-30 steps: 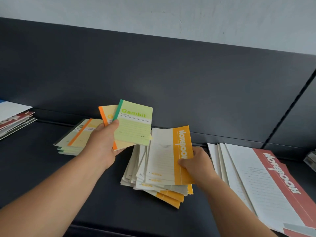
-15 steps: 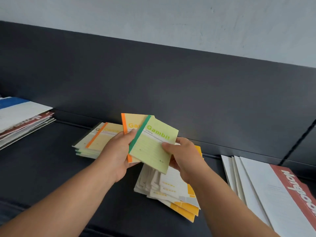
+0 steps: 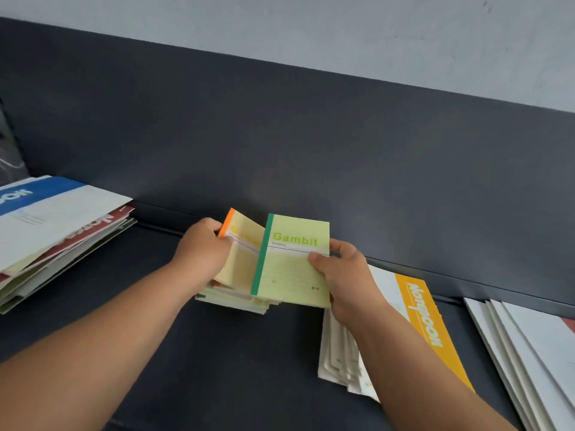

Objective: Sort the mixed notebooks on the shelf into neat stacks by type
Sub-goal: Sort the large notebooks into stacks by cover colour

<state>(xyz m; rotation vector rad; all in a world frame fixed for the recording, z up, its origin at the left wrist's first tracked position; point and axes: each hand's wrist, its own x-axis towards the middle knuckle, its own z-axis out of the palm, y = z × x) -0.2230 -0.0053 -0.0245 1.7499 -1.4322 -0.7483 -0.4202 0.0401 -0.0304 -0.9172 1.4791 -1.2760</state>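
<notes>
Just below the middle of the view, toward six o'clock, two small notebooks were held above a low stack (image 3: pixel 236 301) of the same kind on the dark shelf (image 3: pixel 217 353). The orange-spined notebook (image 3: pixel 241 244) was gripped by the left hand (image 3: pixel 202 253), whose fingers were curled round its upper spine corner. Its cover bowed outward, and the rest of it was tucked behind its neighbour. The green-spined notebook (image 3: pixel 294 262) was pinched at its three o'clock edge by the right hand (image 3: pixel 345 275), the thumb laid flat on the cover and the other fingers hidden behind it. Both books were judged to be light, thin and floppy, with smooth card covers that would probably slide on one another. A hold close to the stiffer spine, or a pinch across the whole block of pages, was therefore thought safer than a grip on the cover alone. A fanned stack of yellow-banded notebooks (image 3: pixel 426 321) lay at four o'clock, partly under the right forearm. Large white notebooks (image 3: pixel 529 353) were spread at the far four o'clock edge. An untidy pile of blue and red notebooks (image 3: pixel 56 219) sat at nine o'clock, well apart from the hands. The sorting was judged to be partly done, since that pile looked mixed.
</notes>
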